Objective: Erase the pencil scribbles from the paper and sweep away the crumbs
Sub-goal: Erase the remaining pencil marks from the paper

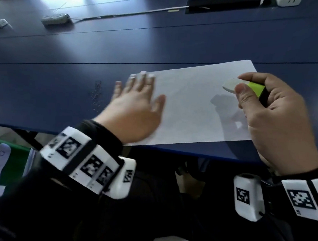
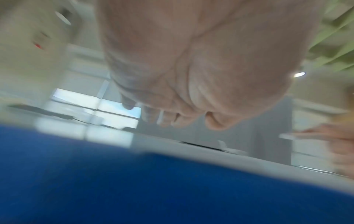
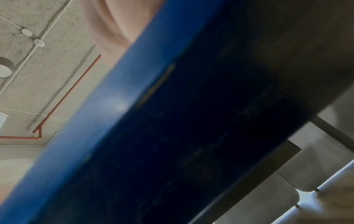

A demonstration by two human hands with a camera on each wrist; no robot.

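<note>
White paper (image 1: 192, 107) looks clean; I judge sweeping underway. My left hand (image 1: 136, 107), flat, grips nothing; right hand (image 1: 274, 116) grips the eraser (image 1: 249, 87). Next: push crumbs (image 1: 96, 92) off the worktop (image 1: 64, 73).

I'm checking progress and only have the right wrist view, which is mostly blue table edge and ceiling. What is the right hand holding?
Observer: In the head view the right hand grips an eraser, white tip with a green and black sleeve, held over the paper.
Operator: Where's the left hand?
Observer: The left hand lies flat with fingers straight on the paper's left edge.
Operator: Any crumbs left?
Observer: Yes, a patch of crumbs sits on the blue table just left of the left hand, off the paper.
Operator: Scribbles?
Observer: None show on the visible part of the sheet; the picture is a little blurred.
</note>
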